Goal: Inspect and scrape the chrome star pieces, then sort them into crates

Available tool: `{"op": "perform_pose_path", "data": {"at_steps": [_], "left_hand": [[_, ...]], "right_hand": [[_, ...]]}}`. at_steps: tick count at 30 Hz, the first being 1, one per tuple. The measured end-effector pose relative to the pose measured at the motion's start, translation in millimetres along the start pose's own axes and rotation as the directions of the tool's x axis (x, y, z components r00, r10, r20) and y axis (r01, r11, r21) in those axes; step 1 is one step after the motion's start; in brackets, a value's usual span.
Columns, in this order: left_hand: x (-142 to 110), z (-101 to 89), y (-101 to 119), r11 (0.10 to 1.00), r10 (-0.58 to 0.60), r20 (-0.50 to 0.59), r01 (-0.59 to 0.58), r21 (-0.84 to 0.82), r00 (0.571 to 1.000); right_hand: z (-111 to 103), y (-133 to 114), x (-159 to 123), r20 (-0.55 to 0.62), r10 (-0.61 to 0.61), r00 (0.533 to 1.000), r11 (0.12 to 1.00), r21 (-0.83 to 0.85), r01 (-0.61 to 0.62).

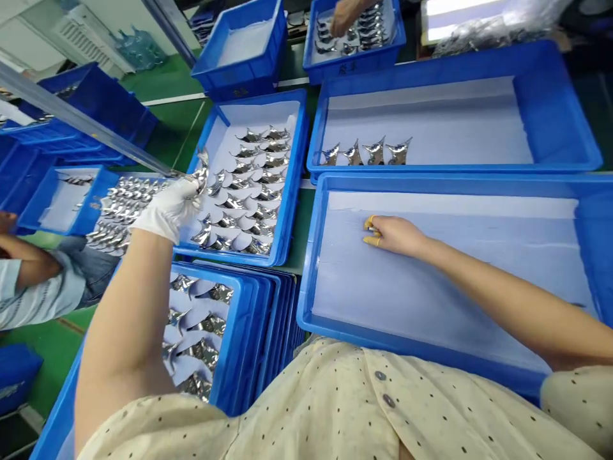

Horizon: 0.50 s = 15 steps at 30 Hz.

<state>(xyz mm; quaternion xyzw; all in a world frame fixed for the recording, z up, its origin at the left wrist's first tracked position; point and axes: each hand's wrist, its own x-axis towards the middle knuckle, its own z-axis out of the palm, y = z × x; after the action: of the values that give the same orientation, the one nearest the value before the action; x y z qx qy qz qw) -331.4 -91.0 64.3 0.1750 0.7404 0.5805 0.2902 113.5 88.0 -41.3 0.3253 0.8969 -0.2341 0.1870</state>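
My left hand (pixel 167 207), in a white glove, is closed on a shiny chrome part (pixel 202 171) and holds it over the left rim of a blue tray (pixel 287 191) filled with rows of the same chrome parts. My right hand (pixel 393 235), bare with yellow finger cots, rests curled on the white liner of the near blue tray (pixel 316 255), which holds no parts. I cannot make out anything in its fingers.
Behind it, a blue tray (pixel 550 102) has several chrome parts (pixel 366 153) lined up at its front left. Stacked blue trays (pixel 249 332) with parts sit below my left arm. Another person's hand (pixel 345 16) reaches into a far tray; a seated person (pixel 38 281) is at left.
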Motion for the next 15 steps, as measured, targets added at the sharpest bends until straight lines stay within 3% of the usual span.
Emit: {"op": "perform_pose_path", "data": {"at_steps": [3,6,9,11,13,15], "left_hand": [[-31,52.4,4,0.992,-0.119,0.170,0.109,0.064,0.978],[-70,114.6,-2,0.956,-0.286,0.316,0.248,0.156,0.905],[-104,168.5,-25,0.921,-0.389,0.431,0.327,0.212,0.814],[-119,194.4,-47,0.896,-0.443,0.455,0.369,0.247,0.772],[-128,212.9,-70,0.882,-0.470,0.433,0.389,0.267,0.769],[-133,226.4,-89,0.895,-0.443,0.400,0.369,0.251,0.802]], "right_hand": [[8,19,-17,-0.134,0.004,0.991,0.979,0.202,0.024],[11,38,-38,-0.278,0.087,0.956,0.906,0.422,0.040],[9,56,-63,-0.325,0.185,0.927,0.849,0.528,0.016],[9,69,-83,-0.339,0.236,0.911,0.824,0.567,-0.003],[11,84,-105,-0.352,0.286,0.891,0.787,0.617,-0.009],[16,98,-125,-0.357,0.345,0.868,0.740,0.672,-0.019]]}}
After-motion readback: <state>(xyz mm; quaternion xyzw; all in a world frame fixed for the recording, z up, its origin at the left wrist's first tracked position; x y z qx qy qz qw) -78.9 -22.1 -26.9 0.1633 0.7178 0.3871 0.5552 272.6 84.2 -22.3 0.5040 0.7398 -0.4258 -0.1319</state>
